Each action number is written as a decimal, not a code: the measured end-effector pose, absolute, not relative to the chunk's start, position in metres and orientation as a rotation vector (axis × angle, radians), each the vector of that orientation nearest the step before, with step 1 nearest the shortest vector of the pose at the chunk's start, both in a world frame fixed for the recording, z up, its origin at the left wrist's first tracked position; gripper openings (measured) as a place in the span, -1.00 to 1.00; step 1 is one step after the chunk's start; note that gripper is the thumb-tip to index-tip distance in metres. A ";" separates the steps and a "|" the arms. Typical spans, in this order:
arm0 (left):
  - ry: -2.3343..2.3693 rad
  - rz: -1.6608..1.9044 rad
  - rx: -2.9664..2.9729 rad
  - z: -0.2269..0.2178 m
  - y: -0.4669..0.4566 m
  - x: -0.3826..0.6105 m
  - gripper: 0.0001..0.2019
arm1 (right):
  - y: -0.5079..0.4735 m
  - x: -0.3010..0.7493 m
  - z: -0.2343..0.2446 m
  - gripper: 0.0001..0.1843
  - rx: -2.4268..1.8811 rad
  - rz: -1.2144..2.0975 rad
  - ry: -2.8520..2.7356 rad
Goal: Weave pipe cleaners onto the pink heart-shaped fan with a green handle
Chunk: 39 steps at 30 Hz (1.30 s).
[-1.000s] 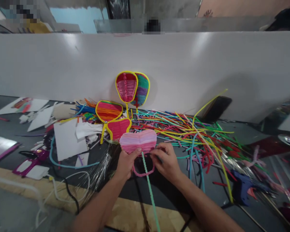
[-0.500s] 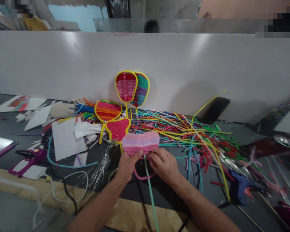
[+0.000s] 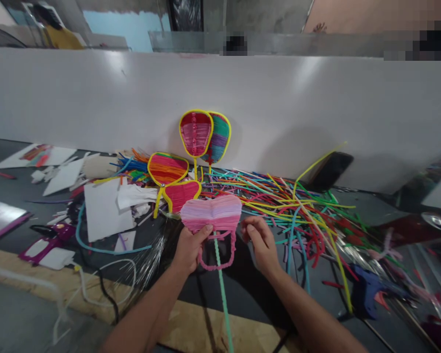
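My left hand (image 3: 191,247) grips the lower left of a pink and lilac pipe-cleaner shape (image 3: 213,211), its thumb pressed on the front. The shape has a notched top and striped rows. Below it hangs a squarish loop of twisted pink pipe cleaner (image 3: 232,252). A pale green pipe-cleaner stem (image 3: 222,289) runs from its lower middle down toward me. Just right of the shape, apart from it, my right hand (image 3: 261,240) has loosely curled fingers, with nothing visible in them.
Yellow-edged pipe-cleaner shapes (image 3: 182,196) stand behind the work. Loose coloured pipe cleaners (image 3: 264,191) spread to the right, near a dark phone (image 3: 330,170) and a blue glue gun (image 3: 365,289). White card (image 3: 108,211), purple scissors (image 3: 46,242) and silver tinsel (image 3: 152,255) lie left. A white partition (image 3: 132,98) rises behind.
My right hand has come off the pink shape and moved right. The left hand still holds the shape, now shifted slightly left, and the pink loop shows more fully.
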<state>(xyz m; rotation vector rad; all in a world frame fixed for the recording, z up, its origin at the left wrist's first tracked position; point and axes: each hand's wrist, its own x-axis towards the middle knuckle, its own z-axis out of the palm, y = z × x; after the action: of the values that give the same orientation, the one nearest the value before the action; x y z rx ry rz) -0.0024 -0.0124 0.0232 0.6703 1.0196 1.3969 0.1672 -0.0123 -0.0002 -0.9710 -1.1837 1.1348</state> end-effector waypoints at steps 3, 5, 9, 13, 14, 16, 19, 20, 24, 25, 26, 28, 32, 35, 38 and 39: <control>0.937 1.362 0.712 0.024 -0.015 0.001 -0.58 | -0.011 0.162 -0.001 -0.74 -0.941 1.608 -0.978; 0.906 1.315 0.726 0.025 -0.018 0.003 -0.57 | -0.013 0.158 -0.002 -0.72 -0.914 1.734 -0.952; 0.916 1.307 0.634 0.022 -0.018 0.003 -0.70 | -0.014 0.156 -0.001 -0.76 -0.894 1.747 -0.831; 0.950 1.361 0.557 0.020 -0.013 -0.005 -0.80 | -0.011 0.159 0.001 -0.77 -0.884 1.714 -0.733; 0.953 1.333 0.573 0.020 -0.012 -0.007 -0.80 | -0.010 0.160 0.001 -0.77 -0.890 1.705 -0.724; 0.960 1.260 0.621 0.021 -0.011 -0.009 -0.78 | -0.009 0.162 0.000 -0.77 -0.893 1.695 -0.712; 0.975 1.208 0.671 0.020 -0.011 -0.011 -0.75 | -0.009 0.163 -0.003 -0.77 -0.892 1.693 -0.703; 0.974 1.209 0.682 0.019 -0.011 -0.011 -0.75 | -0.009 0.163 -0.004 -0.77 -0.895 1.693 -0.700; 0.936 1.252 0.706 0.017 -0.011 -0.010 -0.73 | -0.009 0.163 -0.008 -0.76 -0.895 1.725 -0.701; 0.929 1.258 0.696 0.017 -0.011 -0.009 -0.72 | -0.009 0.163 -0.009 -0.76 -0.892 1.740 -0.703; 0.927 1.257 0.683 0.018 -0.011 -0.009 -0.71 | -0.008 0.163 -0.009 -0.75 -0.888 1.752 -0.701; 0.932 1.251 0.654 0.020 -0.012 -0.009 -0.69 | -0.008 0.162 -0.009 -0.74 -0.878 1.759 -0.682; 0.915 1.185 0.587 0.024 -0.012 -0.010 -0.74 | -0.006 0.163 -0.009 -0.73 -0.851 1.736 -0.629; 0.870 1.103 0.584 0.024 -0.012 -0.011 -0.74 | -0.005 0.163 -0.009 -0.71 -0.863 1.726 -0.606; 0.873 1.076 0.584 0.023 -0.012 -0.011 -0.77 | -0.006 0.162 -0.009 -0.71 -0.863 1.731 -0.610; 0.875 1.080 0.582 0.023 -0.012 -0.011 -0.78 | -0.006 0.162 -0.009 -0.71 -0.856 1.736 -0.616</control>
<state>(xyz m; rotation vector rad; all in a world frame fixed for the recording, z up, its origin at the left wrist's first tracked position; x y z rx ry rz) -0.0110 -0.0118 0.0227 0.5817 0.8751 1.0804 0.1622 -0.0058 -0.0092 -0.8565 -0.6161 1.7363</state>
